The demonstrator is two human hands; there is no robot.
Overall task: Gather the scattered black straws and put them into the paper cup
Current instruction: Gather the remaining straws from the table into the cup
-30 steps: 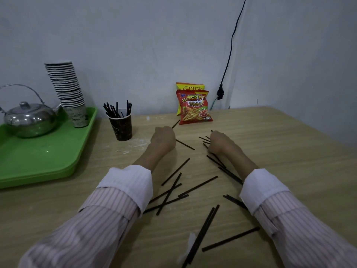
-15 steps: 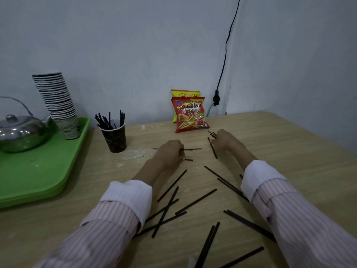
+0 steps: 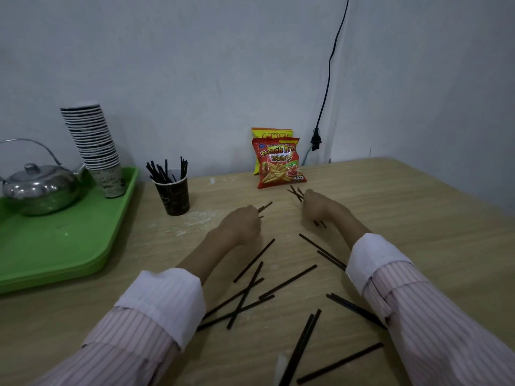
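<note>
Left hand (image 3: 241, 224) fisted round a straw (image 3: 264, 206), tip poking out twd the snack bags (image 3: 280, 162). Right hand (image 3: 316, 206) closed on a few straws, ends showing front & back of the fist. Both low over the counter (image 3: 418, 218). More loose straws (image 3: 252, 285) scattered betw the sleeves & nearer cam. Cup (image 3: 173, 195) upright left of hands, already bristling w/ straws, just beside green tray (image 3: 61, 260).

Both forearms wear long sleeves of pale pink cloth with fine dark pinstripes, the left sleeve (image 3: 117, 344) and the right sleeve (image 3: 446, 324) each ending in a broad, plain white turned-back cuff.
</note>
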